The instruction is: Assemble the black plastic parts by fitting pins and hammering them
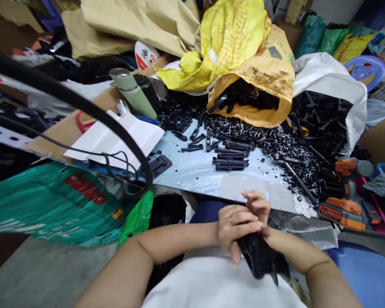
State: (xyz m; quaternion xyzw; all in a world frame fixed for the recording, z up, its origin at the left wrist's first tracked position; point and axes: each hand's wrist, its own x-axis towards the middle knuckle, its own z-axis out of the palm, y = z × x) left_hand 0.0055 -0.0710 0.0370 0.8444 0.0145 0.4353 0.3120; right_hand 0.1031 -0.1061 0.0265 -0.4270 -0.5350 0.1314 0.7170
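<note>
In front of the white shirt, my left hand (235,224), with a ring on it, is closed over the upper end of a black plastic part (258,256). Its thumb points down beside the part, whose lower end hangs towards my lap and is blurred. Close against it is my right hand (259,205), fingers bent upward and curled, its palm hidden behind the left hand. What the right fingers hold, if anything, cannot be made out. Ahead on the table lies a row of long black plastic assemblies (232,156), with several looser ones (192,147) to their left.
A heap of screws and small black pieces (276,141) spreads below an open yellow sack (253,113). An orange cordless drill (343,209) stands at the right edge, near a dark rod-shaped tool (300,182). A black curved cable (115,128) crosses the left side, before a green flask (134,94).
</note>
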